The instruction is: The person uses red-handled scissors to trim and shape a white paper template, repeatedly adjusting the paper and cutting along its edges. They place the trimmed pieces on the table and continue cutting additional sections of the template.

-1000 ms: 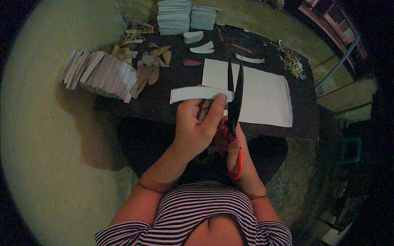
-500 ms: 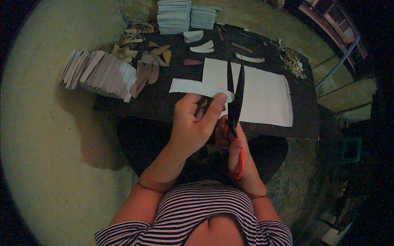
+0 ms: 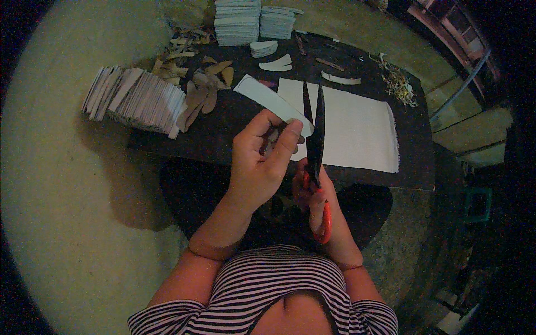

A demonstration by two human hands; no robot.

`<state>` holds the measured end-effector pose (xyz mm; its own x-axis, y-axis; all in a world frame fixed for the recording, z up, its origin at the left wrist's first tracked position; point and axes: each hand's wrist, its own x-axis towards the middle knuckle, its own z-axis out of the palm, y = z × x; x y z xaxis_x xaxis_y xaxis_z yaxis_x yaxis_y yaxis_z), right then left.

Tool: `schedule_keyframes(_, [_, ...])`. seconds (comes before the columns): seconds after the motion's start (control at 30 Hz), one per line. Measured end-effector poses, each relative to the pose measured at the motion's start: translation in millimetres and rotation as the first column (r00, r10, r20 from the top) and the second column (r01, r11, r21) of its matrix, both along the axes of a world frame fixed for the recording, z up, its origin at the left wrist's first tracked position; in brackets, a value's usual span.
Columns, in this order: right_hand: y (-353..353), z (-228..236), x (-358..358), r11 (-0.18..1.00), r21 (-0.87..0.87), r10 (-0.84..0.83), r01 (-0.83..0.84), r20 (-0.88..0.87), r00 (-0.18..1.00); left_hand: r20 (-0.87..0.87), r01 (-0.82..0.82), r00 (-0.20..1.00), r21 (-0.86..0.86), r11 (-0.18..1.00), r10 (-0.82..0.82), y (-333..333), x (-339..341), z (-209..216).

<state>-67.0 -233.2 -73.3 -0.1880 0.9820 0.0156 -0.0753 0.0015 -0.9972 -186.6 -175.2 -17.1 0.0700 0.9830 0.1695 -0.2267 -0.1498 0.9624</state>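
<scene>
Between the thumb and fingers of my left hand (image 3: 261, 146) is a pale strip (image 3: 269, 101) of paper or fabric, with a drawn curved outline near its far end. It slants from upper left down to the right. My right hand (image 3: 311, 190) is closed round the red handles of scissors (image 3: 316, 139). Their long dark blades point away from me and stand a little apart, with the strip's near right end at the blades. Beneath the blades, a white cloth sheet (image 3: 357, 131) with a frayed right edge lies on the dark table (image 3: 223, 131).
A long row of stacked pale pieces (image 3: 137, 100) stands at the left edge, beside brown curved cutouts (image 3: 201, 97). Tall white stacks (image 3: 237, 22) rise at the back. Small curved white pieces (image 3: 276, 63) lie before them. Tangled trimmings (image 3: 401, 84) sit at the far right.
The strip has turned, its far left end swinging up and away from me. My left hand has tilted with it. The scissor blades have shifted slightly left, and their gap looks a little different.
</scene>
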Motion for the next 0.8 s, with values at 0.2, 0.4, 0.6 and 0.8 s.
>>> schedule_keyframes(0.2, [-1,8,-2,1.0,0.006,0.0,0.0,0.022,1.0,-0.008,-0.011,1.0,0.009,1.0,0.011,3,-1,-7])
schedule_keyframes(0.4, [-1,15,0,0.999,-0.026,0.047,-0.046,0.069,0.996,-0.046,-0.055,0.997,0.004,0.998,0.055,4,-2,-3])
schedule_keyframes(0.6, [-1,28,-1,0.998,-0.059,0.044,-0.037,0.106,0.993,-0.119,-0.04,0.992,0.068,0.997,0.048,6,-5,-5])
schedule_keyframes(0.8, [-8,28,-2,0.995,-0.083,0.066,-0.055,0.132,0.989,-0.167,0.006,0.986,0.092,0.996,0.009,5,-8,-2])
